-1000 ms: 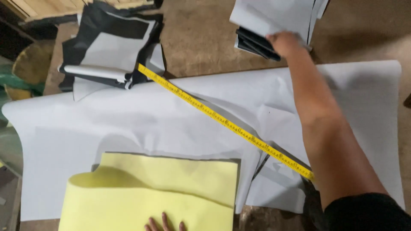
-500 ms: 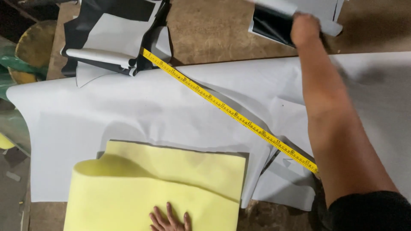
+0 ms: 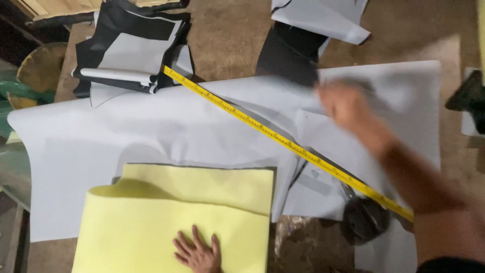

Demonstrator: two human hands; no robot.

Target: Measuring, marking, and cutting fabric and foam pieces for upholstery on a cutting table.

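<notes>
Left hand (image 3: 198,251) pressed flat, fingers spread, on folded yellow foam sheet (image 3: 192,212) at near edge of desk (image 3: 227,35); right hand (image 3: 348,108) blurred above large grey sheet (image 3: 126,136), beside dark cut piece (image 3: 288,55), grip impossible to tell. Likely risk: a fast sweep catching yellow measuring tape (image 3: 283,141) lying diagonally across grey sheet, dragging it askew. Also possible: foam springing open once released, or scissors (image 3: 364,217) knocked off near edge.

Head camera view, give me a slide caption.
Left hand flat on pale yellow foam sheet; blurred right hand above grey paper.
</notes>
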